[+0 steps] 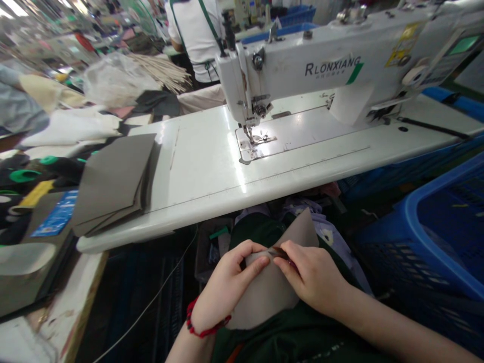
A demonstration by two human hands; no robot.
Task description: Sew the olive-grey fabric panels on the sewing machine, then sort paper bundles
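My left hand (232, 275), with a red bracelet at the wrist, pinches the upper edge of a grey fabric piece (260, 300) between thumb and fingers. The piece lies over my lap, and one pointed corner rises behind my right hand. Closed around what looks like small thread snips (279, 251) is my right hand (315, 277). Their dark metal tips meet the fabric edge by my left thumb, while most of the tool is hidden in my fingers. Both hands are below the front edge of the sewing machine table (204, 171).
A white sewing machine (295, 65) stands on the table. Stacked grey fabric pieces (113, 176) lie at the table's left end, beside thread cones (62, 166). A blue plastic basket (416, 222) is at my right. Beyond the table is another person (196, 40).
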